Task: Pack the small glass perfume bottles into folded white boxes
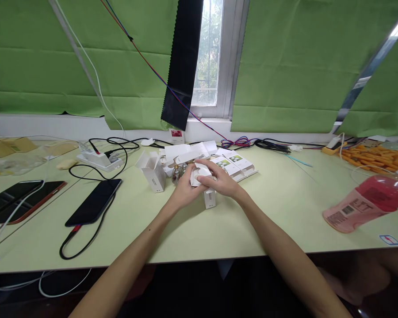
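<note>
Near the middle of the table, a small white box [200,171] is between both hands. My left hand [185,187] grips its left side, and my right hand [220,179] holds its right side with the thumb on its front. Just below it, another white box [210,198] stands upright, its upper part hidden by my hands. To the left stands an open white box [154,174] with raised flaps. Small glass items [176,173] lie right behind my left hand. White boxes with green pictures [235,162] lie flat behind my right hand.
A phone [93,203] with a black cable and a power strip [101,160] are on the left. A bottle of pink drink [365,203] and orange pieces [371,157] are on the right. A person's bare skin shows below the table at lower right.
</note>
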Action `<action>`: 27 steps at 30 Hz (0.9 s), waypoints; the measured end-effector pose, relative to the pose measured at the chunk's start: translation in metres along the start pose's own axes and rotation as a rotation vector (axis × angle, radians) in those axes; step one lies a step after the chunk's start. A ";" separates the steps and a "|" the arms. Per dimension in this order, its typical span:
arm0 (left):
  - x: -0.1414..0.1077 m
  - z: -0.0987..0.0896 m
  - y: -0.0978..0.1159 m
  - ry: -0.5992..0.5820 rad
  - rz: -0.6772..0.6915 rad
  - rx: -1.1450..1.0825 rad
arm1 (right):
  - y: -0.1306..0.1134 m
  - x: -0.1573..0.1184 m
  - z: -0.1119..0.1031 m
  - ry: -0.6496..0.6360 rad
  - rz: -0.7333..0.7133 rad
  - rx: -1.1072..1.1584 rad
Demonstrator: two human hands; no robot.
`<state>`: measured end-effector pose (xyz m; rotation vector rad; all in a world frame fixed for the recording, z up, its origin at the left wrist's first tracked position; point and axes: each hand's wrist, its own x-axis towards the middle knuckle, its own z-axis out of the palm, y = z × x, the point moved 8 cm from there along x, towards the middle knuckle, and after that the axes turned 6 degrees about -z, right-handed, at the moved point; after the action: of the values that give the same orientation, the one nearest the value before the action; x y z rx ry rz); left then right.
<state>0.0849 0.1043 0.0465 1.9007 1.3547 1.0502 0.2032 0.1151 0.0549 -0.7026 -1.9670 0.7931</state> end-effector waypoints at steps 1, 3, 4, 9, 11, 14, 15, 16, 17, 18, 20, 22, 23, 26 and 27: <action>0.000 0.000 0.000 0.001 0.002 0.001 | 0.000 0.000 0.000 -0.001 -0.002 0.000; 0.000 0.001 0.000 -0.001 0.007 0.005 | 0.000 0.000 0.000 -0.003 0.000 -0.003; 0.000 0.001 0.000 -0.002 0.010 0.008 | 0.001 0.000 0.000 -0.003 0.002 -0.006; 0.000 0.001 0.000 -0.002 0.014 0.016 | 0.001 0.000 0.000 -0.006 0.005 -0.012; 0.000 0.001 0.000 -0.001 0.011 0.019 | 0.001 0.000 0.000 -0.004 0.007 -0.009; 0.000 0.001 -0.001 0.000 0.009 0.024 | 0.001 0.000 0.000 -0.003 0.009 -0.002; 0.000 0.001 -0.002 0.002 0.010 0.026 | 0.001 0.000 0.000 -0.002 0.009 -0.001; 0.000 0.001 -0.002 0.005 0.010 0.028 | 0.001 0.000 0.000 -0.001 0.009 -0.002; 0.001 0.001 -0.002 0.008 0.010 0.030 | 0.001 0.000 0.000 0.000 0.009 -0.003; 0.001 0.001 -0.003 0.011 0.011 0.032 | 0.001 0.000 0.000 0.000 0.008 -0.005; 0.001 0.001 -0.003 0.013 0.012 0.034 | 0.001 0.000 0.000 -0.001 0.006 -0.005; 0.001 0.001 -0.003 0.010 0.016 0.033 | 0.000 0.000 0.000 -0.003 0.004 0.000; 0.001 0.001 -0.003 0.008 0.018 0.032 | 0.000 0.000 0.000 -0.003 0.003 0.002; 0.001 0.001 -0.003 0.001 0.014 0.028 | 0.000 0.000 0.000 -0.001 0.008 0.004; 0.001 0.001 -0.003 -0.001 0.010 0.026 | 0.000 0.000 0.000 0.001 0.012 0.002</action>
<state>0.0847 0.1059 0.0438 1.9282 1.3658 1.0418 0.2034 0.1149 0.0544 -0.7143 -1.9627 0.8022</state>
